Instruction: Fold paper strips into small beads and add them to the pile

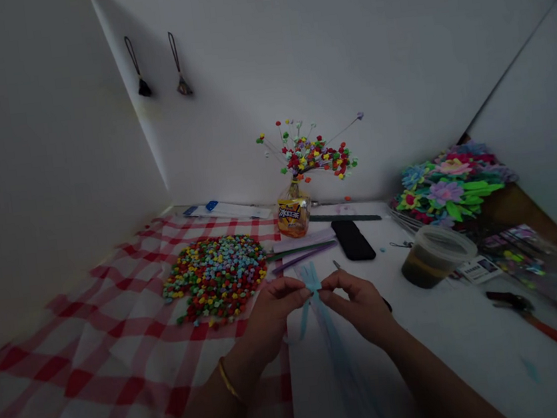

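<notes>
My left hand and my right hand meet in front of me over the table, fingers pinched on a light blue paper strip that is folded into a small knot between them. The strip's tail hangs down between my wrists. A gold bangle sits on my left wrist. More light blue strips lie on the white tabletop below my hands. Just left of my left hand is a heap of several small folded paper stars in red, green, yellow and blue.
A red-and-white checked cloth covers the left of the table. Behind stand a bottle with star-tipped stems, purple and green strips, a black phone, a lidded tub, paper flowers and a red-handled tool.
</notes>
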`<move>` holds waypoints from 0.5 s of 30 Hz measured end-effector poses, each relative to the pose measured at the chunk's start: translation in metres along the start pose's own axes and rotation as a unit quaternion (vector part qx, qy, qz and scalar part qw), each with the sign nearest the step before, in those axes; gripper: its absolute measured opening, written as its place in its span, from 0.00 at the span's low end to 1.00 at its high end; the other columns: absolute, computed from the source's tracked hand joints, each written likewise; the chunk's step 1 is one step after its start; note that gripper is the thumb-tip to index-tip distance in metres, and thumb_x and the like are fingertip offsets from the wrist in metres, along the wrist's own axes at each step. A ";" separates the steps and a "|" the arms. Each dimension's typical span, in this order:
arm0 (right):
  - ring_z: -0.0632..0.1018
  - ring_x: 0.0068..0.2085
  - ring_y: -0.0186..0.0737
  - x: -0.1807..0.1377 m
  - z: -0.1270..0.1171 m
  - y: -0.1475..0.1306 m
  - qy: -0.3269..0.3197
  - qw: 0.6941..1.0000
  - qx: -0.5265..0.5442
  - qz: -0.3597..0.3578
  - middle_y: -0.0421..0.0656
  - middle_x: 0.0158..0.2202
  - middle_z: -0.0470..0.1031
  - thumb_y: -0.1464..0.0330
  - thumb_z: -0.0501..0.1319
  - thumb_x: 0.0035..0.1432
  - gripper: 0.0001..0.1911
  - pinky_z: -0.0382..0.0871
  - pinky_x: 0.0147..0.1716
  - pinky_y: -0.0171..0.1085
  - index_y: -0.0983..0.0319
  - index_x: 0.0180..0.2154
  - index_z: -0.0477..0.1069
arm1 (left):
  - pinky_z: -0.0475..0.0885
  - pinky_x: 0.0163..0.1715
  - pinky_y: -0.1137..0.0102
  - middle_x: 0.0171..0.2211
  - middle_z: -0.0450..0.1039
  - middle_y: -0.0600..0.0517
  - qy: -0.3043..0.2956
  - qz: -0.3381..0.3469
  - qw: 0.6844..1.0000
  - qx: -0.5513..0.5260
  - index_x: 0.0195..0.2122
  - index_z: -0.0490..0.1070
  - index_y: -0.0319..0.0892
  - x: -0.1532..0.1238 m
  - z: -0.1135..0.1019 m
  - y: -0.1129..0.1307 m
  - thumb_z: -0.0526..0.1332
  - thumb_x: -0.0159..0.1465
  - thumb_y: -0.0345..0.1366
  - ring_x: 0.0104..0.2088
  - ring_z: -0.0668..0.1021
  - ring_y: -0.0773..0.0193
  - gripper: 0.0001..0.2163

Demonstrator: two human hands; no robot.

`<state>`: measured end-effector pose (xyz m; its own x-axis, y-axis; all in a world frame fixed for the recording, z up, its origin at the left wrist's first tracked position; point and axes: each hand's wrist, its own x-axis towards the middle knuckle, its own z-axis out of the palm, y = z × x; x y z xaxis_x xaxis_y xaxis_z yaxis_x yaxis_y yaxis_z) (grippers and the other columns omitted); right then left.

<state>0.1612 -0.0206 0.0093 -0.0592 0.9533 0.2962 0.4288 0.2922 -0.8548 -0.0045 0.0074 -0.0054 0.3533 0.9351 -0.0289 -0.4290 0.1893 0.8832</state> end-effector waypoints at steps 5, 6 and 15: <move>0.73 0.32 0.37 -0.003 0.013 -0.003 -0.018 0.999 -0.037 -0.029 0.39 0.28 0.70 0.67 0.61 0.52 0.03 0.66 0.34 0.36 0.59 0.28 0.71 | 0.66 0.32 0.72 0.25 0.71 0.55 0.025 -0.008 0.999 -0.030 0.26 0.74 0.39 0.002 0.000 -0.005 0.69 0.47 0.32 0.28 0.72 0.69 0.06; 0.72 0.32 0.36 -0.004 0.014 -0.003 -0.011 0.999 -0.040 -0.029 0.38 0.27 0.69 0.67 0.60 0.53 0.05 0.66 0.33 0.36 0.60 0.26 0.70 | 0.66 0.33 0.72 0.24 0.71 0.55 0.028 -0.007 0.999 -0.029 0.26 0.74 0.39 0.002 0.001 -0.005 0.69 0.47 0.32 0.28 0.72 0.69 0.06; 0.70 0.29 0.34 -0.003 0.014 0.000 -0.013 0.999 -0.048 -0.018 0.36 0.24 0.66 0.70 0.59 0.52 0.08 0.63 0.31 0.34 0.61 0.22 0.65 | 0.63 0.27 0.74 0.21 0.71 0.56 0.042 -0.019 0.999 0.001 0.24 0.75 0.39 0.001 0.001 -0.005 0.70 0.45 0.31 0.23 0.70 0.71 0.06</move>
<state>0.1487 -0.0226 0.0026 -0.0989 0.9447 0.3128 0.5110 0.3179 -0.7986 -0.0011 0.0069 -0.0094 0.2983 0.9490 -0.1025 -0.4148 0.2256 0.8815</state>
